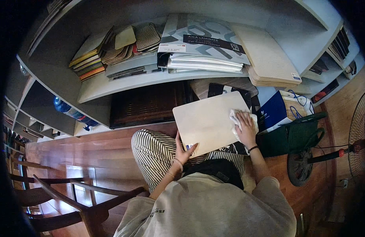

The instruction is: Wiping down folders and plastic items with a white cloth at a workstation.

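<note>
A cream laminate sample board [208,120] with rounded corners and a small label rests tilted over my lap. My left hand [184,153] grips its near left edge, thumb on top and the other fingers mostly hidden beneath. On the board's right side my right hand [246,127] presses a crumpled white cloth [234,115] flat against the surface, fingers over it. Beneath the board, dark patterned sheets [232,148] stick out near my right wrist.
Ahead, a grey shelf [123,87] carries a thick binder [202,37], pale boards [265,55] and stacked samples [89,53]. To the right are a green bag [285,136], a blue-covered box [274,110] and a fan [301,168]. A wooden chair [91,213] stands at left.
</note>
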